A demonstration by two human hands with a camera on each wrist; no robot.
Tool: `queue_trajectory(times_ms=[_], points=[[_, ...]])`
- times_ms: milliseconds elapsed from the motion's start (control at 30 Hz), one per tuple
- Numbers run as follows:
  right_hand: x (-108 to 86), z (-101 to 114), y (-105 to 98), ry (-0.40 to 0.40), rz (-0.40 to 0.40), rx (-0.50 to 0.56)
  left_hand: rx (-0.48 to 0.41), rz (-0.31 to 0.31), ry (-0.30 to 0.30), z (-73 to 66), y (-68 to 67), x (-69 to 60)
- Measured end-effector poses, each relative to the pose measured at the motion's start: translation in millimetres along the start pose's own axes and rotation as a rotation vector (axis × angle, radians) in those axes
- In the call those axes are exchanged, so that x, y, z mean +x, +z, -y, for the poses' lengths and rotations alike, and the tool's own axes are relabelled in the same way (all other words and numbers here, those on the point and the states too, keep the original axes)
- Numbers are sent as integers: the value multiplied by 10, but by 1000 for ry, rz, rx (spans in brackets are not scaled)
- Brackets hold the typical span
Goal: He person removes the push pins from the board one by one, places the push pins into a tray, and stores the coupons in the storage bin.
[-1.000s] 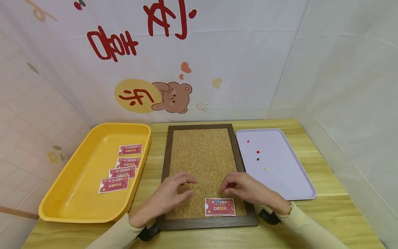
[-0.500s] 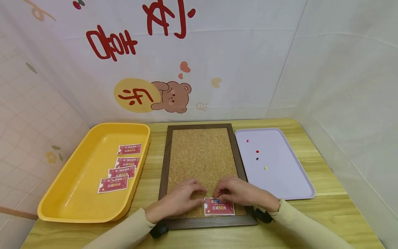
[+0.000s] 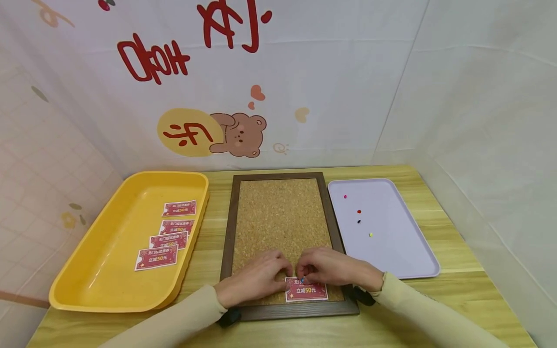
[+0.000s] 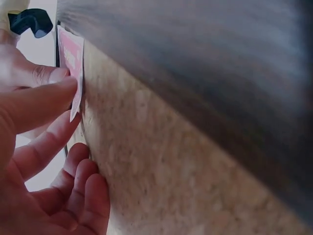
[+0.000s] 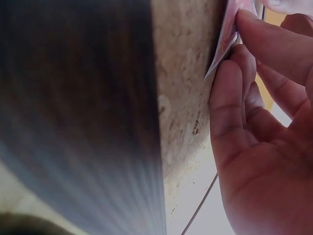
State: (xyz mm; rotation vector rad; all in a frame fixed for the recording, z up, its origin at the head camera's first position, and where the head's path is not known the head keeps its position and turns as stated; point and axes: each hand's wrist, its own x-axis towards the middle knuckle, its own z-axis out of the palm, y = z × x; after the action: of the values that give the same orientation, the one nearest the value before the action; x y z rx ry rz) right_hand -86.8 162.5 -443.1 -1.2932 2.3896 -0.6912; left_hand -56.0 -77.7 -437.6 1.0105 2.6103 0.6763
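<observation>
A red paper coupon point(image 3: 306, 291) with a white edge lies near the bottom of a framed cork board point(image 3: 283, 208). My left hand point(image 3: 261, 275) pinches its upper left edge, thumb on the printed face and index finger at the border, as the left wrist view shows. At the coupon's top, a small blue push pin point(image 3: 302, 280) sits between the thumb and index finger of my right hand point(image 3: 328, 267). The pin's point is hidden. In the right wrist view, the coupon's edge point(image 5: 226, 41) stands slightly off the cork, and the right thumb touches its face.
On the left stands a yellow tray point(image 3: 109, 251) with several similar coupons point(image 3: 156, 257). A lilac tray point(image 3: 391, 241) on the right holds several small colored pins, among them a red pin point(image 3: 359, 211) and a yellow pin point(image 3: 371, 235). White printed cloth walls surround the table.
Both hands have come together over the coupon. The left moved right to its upper left edge; the right moved slightly left and down, closing on the blue pin. The coupon has hardly moved.
</observation>
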Motion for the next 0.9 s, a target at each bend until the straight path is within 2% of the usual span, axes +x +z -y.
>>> queue_trajectory(times_ms=[200, 333, 433, 567, 733, 900], points=[[34, 28, -10, 35, 29, -15, -17, -36, 27, -8, 46, 5], [48, 38, -13, 51, 44, -32, -122, -45, 23, -4, 70, 44], [53, 40, -12, 61, 49, -39, -235, -30, 1, -7, 71, 67], [48, 42, -12, 62, 46, -31, -335, -23, 0, -1, 64, 60], [36, 42, -8, 43, 37, -37, -357, -26, 22, 19, 62, 51], [26, 43, -3, 55, 49, -34, -350, -28, 13, 21, 72, 55]])
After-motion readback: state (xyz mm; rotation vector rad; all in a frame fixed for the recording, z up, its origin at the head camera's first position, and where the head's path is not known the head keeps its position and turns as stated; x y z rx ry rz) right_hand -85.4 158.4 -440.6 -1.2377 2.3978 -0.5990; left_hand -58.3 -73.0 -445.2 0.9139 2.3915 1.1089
